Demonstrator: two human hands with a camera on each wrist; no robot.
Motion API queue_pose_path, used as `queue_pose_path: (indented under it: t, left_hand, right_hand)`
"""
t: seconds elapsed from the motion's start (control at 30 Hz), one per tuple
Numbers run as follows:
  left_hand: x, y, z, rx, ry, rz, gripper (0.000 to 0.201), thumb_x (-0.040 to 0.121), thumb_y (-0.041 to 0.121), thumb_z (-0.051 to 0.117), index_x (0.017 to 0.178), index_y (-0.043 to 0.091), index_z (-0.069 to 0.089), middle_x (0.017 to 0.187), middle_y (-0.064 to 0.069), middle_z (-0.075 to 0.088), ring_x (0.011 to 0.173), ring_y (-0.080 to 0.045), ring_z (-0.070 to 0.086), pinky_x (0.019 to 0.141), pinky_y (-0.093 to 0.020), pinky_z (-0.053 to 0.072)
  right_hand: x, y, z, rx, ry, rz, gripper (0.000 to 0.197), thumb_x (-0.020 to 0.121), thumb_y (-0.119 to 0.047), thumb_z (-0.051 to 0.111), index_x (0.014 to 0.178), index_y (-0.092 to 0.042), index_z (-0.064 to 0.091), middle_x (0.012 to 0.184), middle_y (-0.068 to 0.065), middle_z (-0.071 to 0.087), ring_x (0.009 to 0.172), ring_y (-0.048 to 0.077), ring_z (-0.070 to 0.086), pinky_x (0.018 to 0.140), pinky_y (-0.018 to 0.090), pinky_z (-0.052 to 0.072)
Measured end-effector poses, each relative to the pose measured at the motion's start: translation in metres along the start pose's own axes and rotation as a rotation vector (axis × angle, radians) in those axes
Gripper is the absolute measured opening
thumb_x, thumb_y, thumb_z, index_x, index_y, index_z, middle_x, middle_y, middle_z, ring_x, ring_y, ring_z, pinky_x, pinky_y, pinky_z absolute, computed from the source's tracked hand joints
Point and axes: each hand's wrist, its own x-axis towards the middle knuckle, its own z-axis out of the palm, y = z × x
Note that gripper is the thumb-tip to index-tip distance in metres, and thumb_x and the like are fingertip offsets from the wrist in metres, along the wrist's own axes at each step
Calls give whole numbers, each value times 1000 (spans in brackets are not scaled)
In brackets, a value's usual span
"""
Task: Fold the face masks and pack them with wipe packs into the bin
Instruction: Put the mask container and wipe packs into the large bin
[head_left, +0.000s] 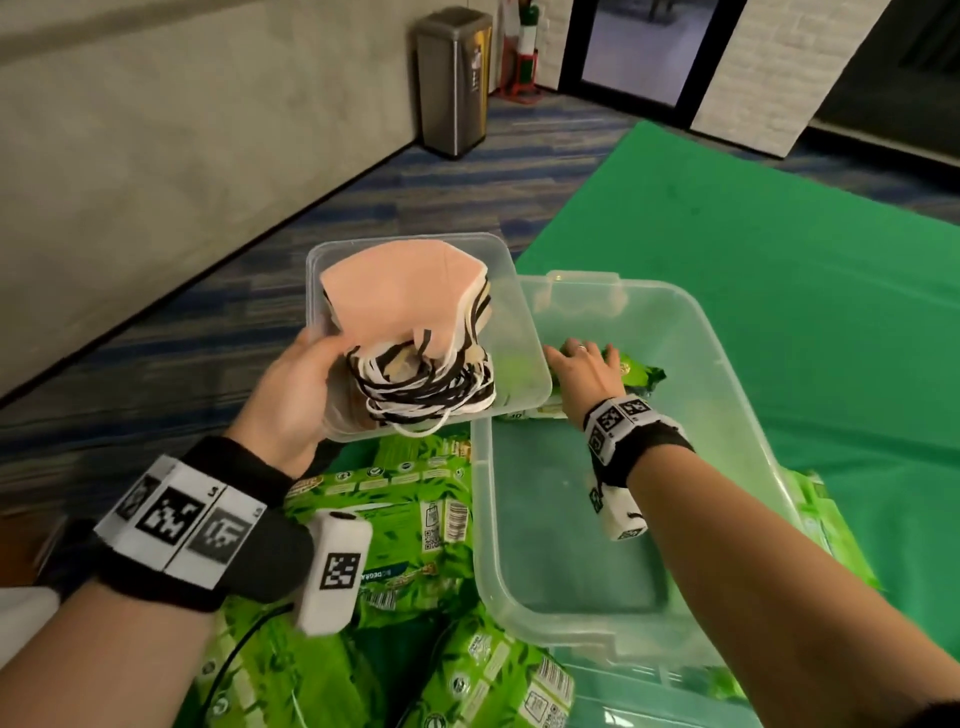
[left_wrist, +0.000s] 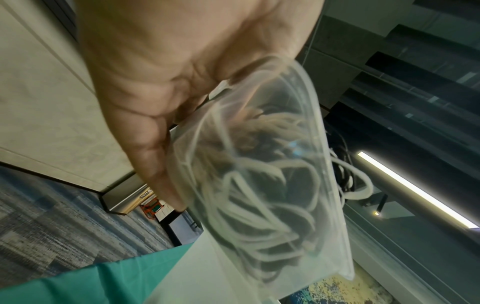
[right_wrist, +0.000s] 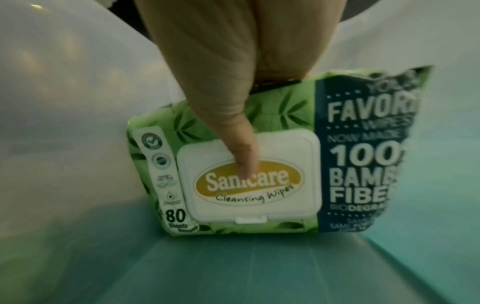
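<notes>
Green cloth (head_left: 753, 270) covers the table beside striped carpet (head_left: 363, 208); left hand (head_left: 291, 395) grips mask tub (head_left: 509, 322), right hand (head_left: 587, 374) grips wipe pack (right_wrist: 233, 185).

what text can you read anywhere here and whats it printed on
"Sanicare" and "Cleansing Wipes": white flip lid of the wipe pack in the right hand.
"80": pack's lower left corner; word beneath blurred.
"FAVOR", "100", "BAM", "FIBE": pack's dark blue panel, cut off at the crumpled edge.
Loose wipe packs: barcodes and print too small to read.
Wrist bands: coded squares only.
</notes>
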Motion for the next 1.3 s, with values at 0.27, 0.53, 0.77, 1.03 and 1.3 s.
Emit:
queue_pose_path:
  t: [0.27, 0.53, 0.77, 1.03, 1.3]
  left_hand:
    - [4, -1, 7, 15, -6, -10, 31, 96, 10, 40, 123, 10, 56, 93, 4, 73, 87, -9, 68, 73, -20, 55]
    - [7, 0, 13, 26, 15, -40, 29, 95, 10, 42, 121, 6, 57, 92, 1, 72, 84, -11, 68, 76, -25, 55]
    - [2, 5, 8, 12, 21, -64, 29, 96, 13, 42, 120, 13, 57, 104, -6, 67, 86, -15, 66, 80, -32, 52]
    - [-29, 30, -58, -40, 154, -46, 30, 96, 19, 41, 120, 13, 58, 122, -11, 62, 113, -25, 58, 96, -44, 46]
    - [-79, 32, -138, -56, 356, -24, 31, 96, 24, 44, 125, 16, 54, 82, 8, 73, 74, -8, 69, 58, -27, 58]
  right_hand:
    - [-10, -25, 1, 90, -165, 381, 87, 87, -53, 46, 148, -13, 0, 151, 30, -9, 139, 47, -10, 112, 57, 0]
    - [-8, -12, -3, 183, -192, 370, 92, 85, -60, 43, 148, -13, -5, 151, 29, -15, 140, 43, -13, 115, 52, -3]
    - [-11, -10, -43, 264, -215, 418, 92, 86, -53, 51, 148, -17, -8, 152, 29, -2, 141, 42, -2, 114, 51, 6]
    - [-91, -84, -173, 140, 85, 13, 30, 89, -18, 45, 111, 2, 48, 119, 27, 54, 114, 40, 48, 96, 46, 36]
    - [-175, -203, -111, -36, -236, -336, 30, 93, -11, 39, 116, -4, 56, 123, 16, 56, 115, 33, 54, 84, 36, 43]
